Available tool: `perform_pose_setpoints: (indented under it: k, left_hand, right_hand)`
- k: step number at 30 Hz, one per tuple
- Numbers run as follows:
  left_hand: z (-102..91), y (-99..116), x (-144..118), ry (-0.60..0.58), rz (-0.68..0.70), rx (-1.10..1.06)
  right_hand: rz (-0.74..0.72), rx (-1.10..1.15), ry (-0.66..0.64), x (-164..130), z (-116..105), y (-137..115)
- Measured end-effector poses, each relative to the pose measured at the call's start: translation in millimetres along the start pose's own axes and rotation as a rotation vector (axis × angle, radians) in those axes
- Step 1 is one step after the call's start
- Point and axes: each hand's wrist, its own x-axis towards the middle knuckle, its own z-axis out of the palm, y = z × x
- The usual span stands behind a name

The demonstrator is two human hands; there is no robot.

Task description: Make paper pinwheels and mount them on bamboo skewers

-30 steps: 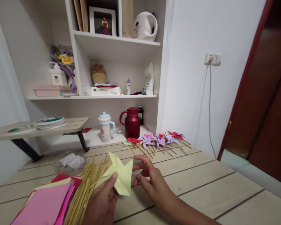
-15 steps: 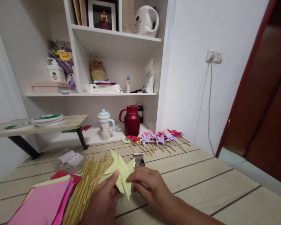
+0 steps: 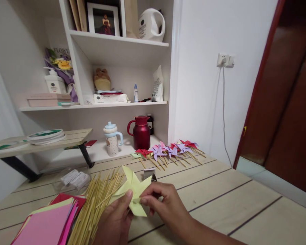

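A pale yellow folded paper pinwheel [image 3: 134, 189] is held just above the wooden table [image 3: 219, 200]. My left hand [image 3: 117, 217] grips it from below with the thumb pressed on its centre. My right hand [image 3: 163, 202] pinches the pinwheel's centre from the right with thumb and forefinger. A bundle of thin bamboo sticks [image 3: 97, 204] lies fanned out directly left of my left hand. Left of the sticks sits a stack of coloured paper sheets [image 3: 48, 224], pink on top.
A row of finished red, purple and pink pinwheels on sticks [image 3: 168, 151] lies at the table's far edge. A small metal object [image 3: 150, 174] rests behind my hands. A clear plastic bag [image 3: 72, 178] lies far left. Shelves behind hold a red jug [image 3: 140, 132] and a cup [image 3: 111, 139].
My right hand moved from open beside the pinwheel to pinching its centre. The pinwheel tilted a little. The view shifted slightly to the right.
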Motion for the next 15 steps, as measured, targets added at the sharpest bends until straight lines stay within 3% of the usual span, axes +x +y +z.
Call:
perform_pose_setpoints:
  k: [6, 11, 15]
  left_hand:
    - [4.7, 7, -6, -0.039, 0.086, 0.172]
    - [0.9, 20, -14, 0.079, 0.270, 0.476]
    - [-2.9, 22, -14, 0.081, 0.308, 0.560]
  right_hand:
    - [0.029, -0.010, 0.054, -2, 3, -3]
    - [0.008, -0.016, 0.084, -4, 3, -6]
    - [0.018, -0.013, 0.089, -5, 4, -9]
